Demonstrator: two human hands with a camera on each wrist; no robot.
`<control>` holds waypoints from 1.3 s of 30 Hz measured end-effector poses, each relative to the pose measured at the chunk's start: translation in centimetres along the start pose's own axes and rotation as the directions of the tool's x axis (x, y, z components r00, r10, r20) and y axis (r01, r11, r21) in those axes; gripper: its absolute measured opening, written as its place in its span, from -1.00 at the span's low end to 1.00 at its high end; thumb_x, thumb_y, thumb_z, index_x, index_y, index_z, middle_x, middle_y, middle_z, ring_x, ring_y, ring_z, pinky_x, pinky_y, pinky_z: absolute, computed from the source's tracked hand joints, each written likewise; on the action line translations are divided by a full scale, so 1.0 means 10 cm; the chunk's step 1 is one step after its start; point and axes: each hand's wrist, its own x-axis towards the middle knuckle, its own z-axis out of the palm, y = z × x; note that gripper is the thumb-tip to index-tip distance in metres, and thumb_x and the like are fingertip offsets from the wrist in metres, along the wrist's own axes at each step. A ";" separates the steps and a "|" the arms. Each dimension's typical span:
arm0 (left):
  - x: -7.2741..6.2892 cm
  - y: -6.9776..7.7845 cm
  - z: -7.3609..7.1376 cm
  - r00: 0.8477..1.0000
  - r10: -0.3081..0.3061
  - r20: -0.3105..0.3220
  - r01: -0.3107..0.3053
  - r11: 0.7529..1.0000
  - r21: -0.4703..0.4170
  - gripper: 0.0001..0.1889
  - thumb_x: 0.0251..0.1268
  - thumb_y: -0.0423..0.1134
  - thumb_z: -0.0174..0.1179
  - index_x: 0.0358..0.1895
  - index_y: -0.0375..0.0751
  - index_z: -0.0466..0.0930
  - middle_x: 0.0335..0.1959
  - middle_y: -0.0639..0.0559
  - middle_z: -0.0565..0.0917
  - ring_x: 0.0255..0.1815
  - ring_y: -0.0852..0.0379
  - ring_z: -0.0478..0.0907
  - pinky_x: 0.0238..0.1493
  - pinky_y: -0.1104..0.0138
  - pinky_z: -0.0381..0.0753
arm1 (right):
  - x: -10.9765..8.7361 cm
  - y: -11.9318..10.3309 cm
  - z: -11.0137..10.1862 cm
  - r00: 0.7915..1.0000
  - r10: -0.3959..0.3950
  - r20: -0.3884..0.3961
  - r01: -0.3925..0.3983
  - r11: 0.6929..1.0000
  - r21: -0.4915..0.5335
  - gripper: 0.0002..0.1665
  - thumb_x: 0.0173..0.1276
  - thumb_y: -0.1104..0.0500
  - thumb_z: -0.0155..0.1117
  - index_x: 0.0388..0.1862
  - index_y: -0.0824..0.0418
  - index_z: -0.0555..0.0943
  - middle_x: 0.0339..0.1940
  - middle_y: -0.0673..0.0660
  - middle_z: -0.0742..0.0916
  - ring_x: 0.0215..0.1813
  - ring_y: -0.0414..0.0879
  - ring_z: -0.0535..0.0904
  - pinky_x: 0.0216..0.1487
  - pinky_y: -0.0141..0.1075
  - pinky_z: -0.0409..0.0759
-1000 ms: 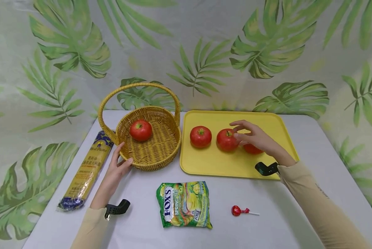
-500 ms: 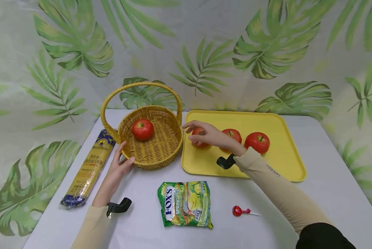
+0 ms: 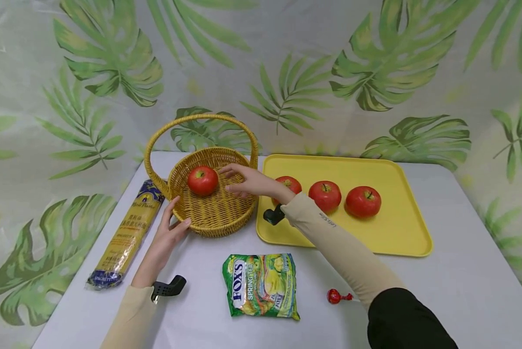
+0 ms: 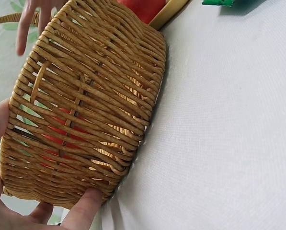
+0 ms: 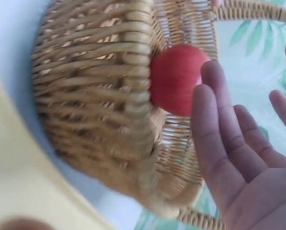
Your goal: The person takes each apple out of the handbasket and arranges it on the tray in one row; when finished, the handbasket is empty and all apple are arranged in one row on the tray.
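In the head view a red apple (image 3: 202,181) lies inside the round wicker basket (image 3: 217,231), whose tall handle arches over it. My left hand (image 3: 166,237) touches the basket's front left side with spread fingers; the left wrist view shows its thumb and fingers against the weave. My right hand (image 3: 254,181) reaches over the basket's right rim, its fingers extended and its palm bare, as the right wrist view shows. There the apple (image 5: 178,79) appears just beyond the fingertips. Three more apples stand on the yellow tray, the leftmost apple (image 3: 289,186) partly covered by my right wrist.
The yellow tray (image 3: 396,232) sits right of the basket. A spaghetti packet (image 3: 127,232) lies left of it. Nearer the front are a green candy bag (image 3: 261,286) and a red lollipop (image 3: 336,296), its stick hidden by the right sleeve. A leaf-patterned cloth (image 3: 295,72) hangs behind.
My right hand has swept left from over the tray's apples to over the basket, uncovering the middle and right apples. My left hand stays at the basket. The head view has shifted slightly.
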 end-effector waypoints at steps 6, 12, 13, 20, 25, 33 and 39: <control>0.00 0.00 0.00 1.000 -0.005 -0.003 0.005 1.000 0.002 -0.24 0.46 -0.27 0.04 0.54 0.16 -0.22 0.52 0.00 -0.40 0.47 -0.24 -0.10 0.39 -0.03 0.05 | 0.27 -0.03 0.11 0.996 0.086 0.003 -0.086 0.996 0.038 -0.33 0.41 0.20 0.17 0.44 0.23 0.20 0.37 0.36 0.30 -0.26 0.19 0.54 -0.30 -0.14 0.58; 0.00 0.00 0.00 1.000 -0.012 -0.004 0.012 1.000 0.001 -0.25 0.47 -0.29 0.02 0.54 0.16 -0.22 0.52 -0.01 -0.39 0.46 -0.24 -0.10 0.39 -0.03 0.07 | 0.47 -0.03 0.24 0.982 0.187 -0.025 -0.185 0.982 0.043 -0.24 0.40 0.19 0.19 0.50 0.16 0.12 0.44 0.28 0.20 -0.17 0.33 0.55 -0.09 0.08 0.57; 0.00 0.00 0.00 1.000 -0.012 -0.006 0.012 1.000 -0.001 -0.25 0.47 -0.29 0.02 0.54 0.15 -0.21 0.52 -0.01 -0.39 0.46 -0.25 -0.09 0.38 -0.03 0.08 | 0.49 -0.03 0.26 0.980 0.198 -0.031 -0.197 0.979 0.051 -0.22 0.40 0.20 0.19 0.50 0.15 0.10 0.45 0.28 0.19 -0.15 0.35 0.55 -0.07 0.10 0.57; 0.00 0.01 0.01 1.000 -0.015 -0.003 0.015 1.000 -0.005 -0.25 0.46 -0.29 0.02 0.54 0.16 -0.20 0.53 -0.01 -0.38 0.46 -0.26 -0.10 0.38 -0.04 0.09 | 0.62 -0.01 0.36 0.965 0.248 -0.083 -0.236 0.963 0.131 -0.14 0.37 0.24 0.21 0.54 0.10 0.03 0.48 0.26 0.13 -0.06 0.40 0.55 0.01 0.10 0.56; -0.01 0.02 0.00 1.000 -0.019 -0.004 0.019 1.000 -0.002 -0.25 0.47 -0.27 0.02 0.54 0.19 -0.20 0.52 0.00 -0.40 0.46 -0.25 -0.10 0.38 -0.04 0.08 | 0.71 0.04 0.46 0.955 0.282 -0.090 -0.256 0.940 0.227 -0.07 0.36 0.25 0.22 0.56 0.06 -0.04 0.50 0.25 0.11 -0.03 0.41 0.56 0.02 0.11 0.56; 0.01 0.00 0.01 1.000 -0.005 -0.007 0.005 1.000 -0.019 -0.26 0.47 -0.31 0.00 0.54 0.14 -0.20 0.53 -0.02 -0.37 0.46 -0.27 -0.08 0.38 -0.06 0.09 | 0.82 0.09 0.67 0.910 0.307 -0.280 -0.271 0.949 0.160 -0.06 0.25 0.18 0.36 0.53 -0.07 0.11 0.42 0.29 0.10 -0.16 0.27 0.61 -0.10 -0.02 0.64; 0.03 0.01 0.01 1.000 -0.007 -0.016 0.007 1.000 -0.009 -0.26 0.47 -0.32 0.01 0.54 0.17 -0.19 0.53 -0.02 -0.36 0.45 -0.28 -0.09 0.38 -0.04 0.09 | 0.86 0.10 0.74 0.860 0.315 -0.401 -0.295 0.949 0.114 -0.17 0.23 0.14 0.40 0.44 -0.06 0.25 0.30 0.33 0.23 -0.24 0.18 0.60 -0.27 -0.10 0.67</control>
